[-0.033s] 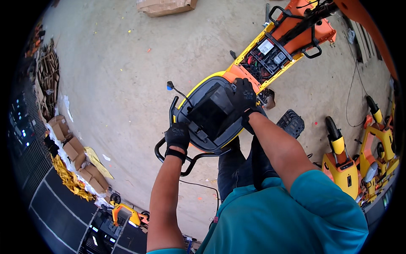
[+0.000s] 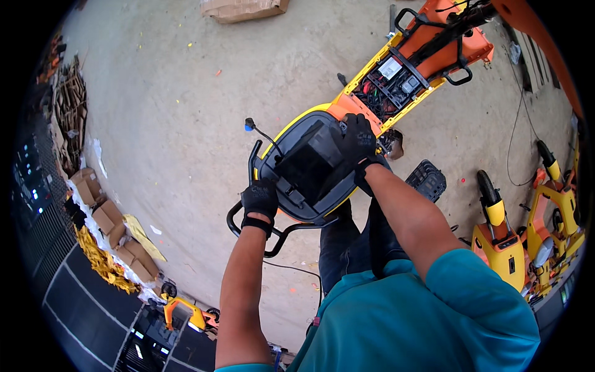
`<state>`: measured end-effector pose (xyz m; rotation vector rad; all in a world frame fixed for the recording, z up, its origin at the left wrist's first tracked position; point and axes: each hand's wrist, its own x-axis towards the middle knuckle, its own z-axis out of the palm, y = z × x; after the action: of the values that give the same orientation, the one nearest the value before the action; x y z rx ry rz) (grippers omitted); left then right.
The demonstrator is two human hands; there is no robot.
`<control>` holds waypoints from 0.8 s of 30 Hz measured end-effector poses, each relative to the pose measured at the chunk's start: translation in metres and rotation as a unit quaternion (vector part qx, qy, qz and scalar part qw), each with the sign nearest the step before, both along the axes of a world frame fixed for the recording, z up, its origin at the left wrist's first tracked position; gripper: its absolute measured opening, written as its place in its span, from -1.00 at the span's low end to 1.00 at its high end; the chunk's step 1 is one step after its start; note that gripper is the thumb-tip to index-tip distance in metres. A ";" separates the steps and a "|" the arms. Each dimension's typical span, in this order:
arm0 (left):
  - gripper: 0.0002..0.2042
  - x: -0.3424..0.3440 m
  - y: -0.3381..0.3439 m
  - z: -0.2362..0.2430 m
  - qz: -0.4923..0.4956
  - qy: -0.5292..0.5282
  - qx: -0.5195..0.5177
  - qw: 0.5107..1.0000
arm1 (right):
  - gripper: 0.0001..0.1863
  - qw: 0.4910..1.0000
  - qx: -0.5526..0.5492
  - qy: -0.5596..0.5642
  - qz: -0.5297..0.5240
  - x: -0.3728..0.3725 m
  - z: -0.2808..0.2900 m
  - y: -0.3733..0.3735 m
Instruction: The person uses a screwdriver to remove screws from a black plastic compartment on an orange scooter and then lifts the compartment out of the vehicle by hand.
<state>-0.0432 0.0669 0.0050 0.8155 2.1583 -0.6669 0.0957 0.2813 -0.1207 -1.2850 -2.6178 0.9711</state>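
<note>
A yellow and orange scooter-like vehicle lies diagonally across my view. Its near end carries a dark oval tray (image 2: 302, 129) with a yellow rim and a glossy black panel (image 2: 305, 168) in the middle. My left hand (image 2: 259, 198), in a black glove, is closed at the tray's left edge, beside a black tubular rack (image 2: 235, 222). The glove hides what its fingers grip. My right hand (image 2: 357, 139), also gloved, rests at the tray's far right edge near the orange body (image 2: 370, 115). Its fingers are bent down by a small round fitting; anything in them is hidden.
Beyond the tray, an open compartment (image 2: 387, 87) shows wires and modules. A blue-tipped cable (image 2: 249, 125) sticks out leftward. A black basket (image 2: 427, 181) stands by my right forearm. More yellow vehicles (image 2: 501, 251) stand at right; cardboard boxes (image 2: 108, 218) lie at left, another box (image 2: 245, 9) far off.
</note>
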 end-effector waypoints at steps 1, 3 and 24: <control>-0.77 -0.002 0.002 0.000 0.030 -0.012 -0.016 0.999 | -0.55 1.000 0.003 -0.002 0.001 0.001 -0.002 0.000; -0.72 -0.007 0.006 -0.005 0.122 -0.033 -0.050 0.991 | -0.55 1.000 0.008 -0.003 0.001 0.000 -0.003 0.001; -0.71 0.008 -0.023 0.025 0.128 0.013 0.185 0.974 | -0.55 1.000 0.001 0.017 0.002 0.000 0.002 0.002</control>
<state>-0.0352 0.0437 0.0299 0.6979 2.3951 -0.1450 0.0953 0.2836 -0.1191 -1.2515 -2.5960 0.9834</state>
